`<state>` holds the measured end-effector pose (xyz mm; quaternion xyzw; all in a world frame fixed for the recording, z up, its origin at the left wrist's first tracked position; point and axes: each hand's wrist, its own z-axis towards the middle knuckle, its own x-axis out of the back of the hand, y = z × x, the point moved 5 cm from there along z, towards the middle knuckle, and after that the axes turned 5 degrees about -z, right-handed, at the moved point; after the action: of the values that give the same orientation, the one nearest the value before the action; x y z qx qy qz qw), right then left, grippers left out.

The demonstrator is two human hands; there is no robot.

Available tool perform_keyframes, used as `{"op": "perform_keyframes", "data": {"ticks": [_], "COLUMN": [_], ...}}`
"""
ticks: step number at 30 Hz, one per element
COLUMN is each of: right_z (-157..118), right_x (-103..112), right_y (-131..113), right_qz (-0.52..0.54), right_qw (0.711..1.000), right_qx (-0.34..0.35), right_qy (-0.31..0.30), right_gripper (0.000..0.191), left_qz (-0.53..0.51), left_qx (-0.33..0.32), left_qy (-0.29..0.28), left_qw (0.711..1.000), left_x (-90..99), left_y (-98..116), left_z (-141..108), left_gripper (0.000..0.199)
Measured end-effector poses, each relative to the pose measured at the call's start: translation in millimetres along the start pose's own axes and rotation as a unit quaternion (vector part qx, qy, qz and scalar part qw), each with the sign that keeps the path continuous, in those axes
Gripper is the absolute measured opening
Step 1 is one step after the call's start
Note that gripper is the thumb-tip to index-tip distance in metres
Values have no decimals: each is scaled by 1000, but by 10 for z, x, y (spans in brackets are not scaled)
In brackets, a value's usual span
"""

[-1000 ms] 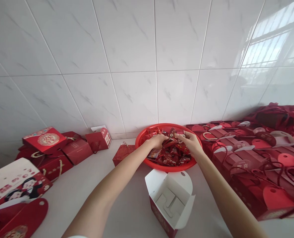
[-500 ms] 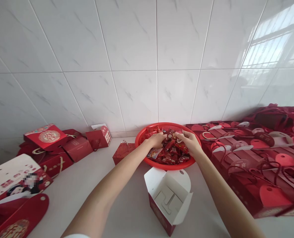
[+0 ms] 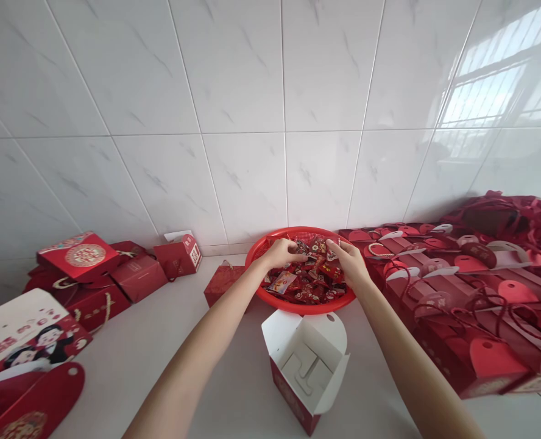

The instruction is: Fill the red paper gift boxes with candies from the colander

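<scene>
A red plastic basket (image 3: 307, 308) stands against the wall, filled with red wrapped packets (image 3: 314, 283). My left hand (image 3: 283, 253) is over the basket's left side, its fingers closed together at a small dark packet. On the right side my right hand (image 3: 347, 261) pinches a red packet with pale print between thumb and fingers. In front of the basket stands an open box (image 3: 304, 372), red outside and white inside, its flaps spread and nothing inside it.
Rows of closed red boxes with cord handles (image 3: 471, 305) fill the right side. More red boxes (image 3: 140, 274) and a flat red box (image 3: 85, 256) are piled at the left. A small red box (image 3: 222, 283) touches the basket's left. A tiled wall (image 3: 238, 171) rises behind.
My left hand has lifted slightly and moved a little left over the packets. My right hand remains on the basket's right side. The view has shifted slightly.
</scene>
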<state>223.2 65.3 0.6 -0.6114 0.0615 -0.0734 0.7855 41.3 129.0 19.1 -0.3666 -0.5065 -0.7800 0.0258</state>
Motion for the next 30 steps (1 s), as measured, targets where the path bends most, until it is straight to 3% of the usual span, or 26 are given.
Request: {"op": "perform_keyframes", "data": {"ticks": [5, 10, 19, 23, 30], "right_z": [-19, -43, -75, -80, -93], "right_x": [-30, -89, -131, -150, -183], "right_y": [3, -5, -64, -85, -81], "right_qz": [-3, -38, -24, -4, 27], "right_qw": [1000, 996, 993, 992, 990], "right_qx": [-20, -32, -37, -37, -75], "right_qy": [-21, -79, -114, -117, -120], "right_gripper": [55, 48, 46, 47, 43], "left_qz": [-141, -208, -149, -150, -121], "left_qx": [-23, -27, 29, 16, -42], "left_qy": [74, 69, 42, 22, -24], "left_qw": [987, 975, 988, 988, 991], "left_x": [86, 74, 25, -11, -96], "left_y": [37, 76, 11, 46, 129], "left_z": [-37, -98, -147, -136, -183], "left_gripper": [34, 32, 26, 19, 26]}}
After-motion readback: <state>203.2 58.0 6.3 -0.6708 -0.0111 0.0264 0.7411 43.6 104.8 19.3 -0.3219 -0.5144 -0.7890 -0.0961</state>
